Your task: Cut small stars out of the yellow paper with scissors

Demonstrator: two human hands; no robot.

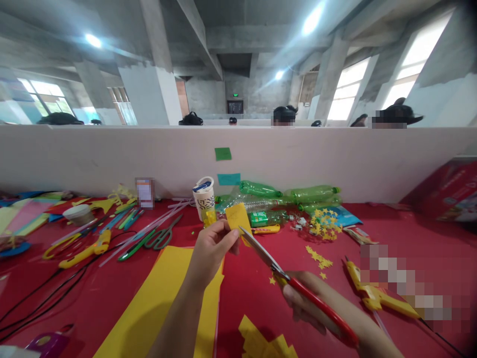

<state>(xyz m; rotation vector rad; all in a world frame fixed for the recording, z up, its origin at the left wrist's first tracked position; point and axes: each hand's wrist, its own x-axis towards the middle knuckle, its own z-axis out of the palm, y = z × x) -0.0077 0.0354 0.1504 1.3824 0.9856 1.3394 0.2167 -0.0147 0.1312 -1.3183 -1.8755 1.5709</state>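
My left hand (pixel 217 241) pinches a small piece of yellow paper (pixel 237 217) between thumb and fingers, above the red table. My right hand (pixel 303 298) grips red-handled scissors (pixel 316 304). Their blades (pixel 261 249) point up and left, with the tips at the paper's lower right edge by my left thumb. Below my hands lie more cut yellow paper pieces (pixel 263 340). Large yellow sheets (pixel 149 303) lie stacked under my left forearm. Small yellow stars (pixel 318 256) are scattered to the right, and a heap of stars (pixel 326 223) sits further back.
Green plastic bottles (pixel 261 189) and a paper cup (pixel 203 196) stand or lie along the white partition (pixel 112 154). Yellow glue guns lie at left (pixel 89 250) and right (pixel 372 291), with trailing cords. Green-handled scissors (pixel 160 238) and pens are at the left.
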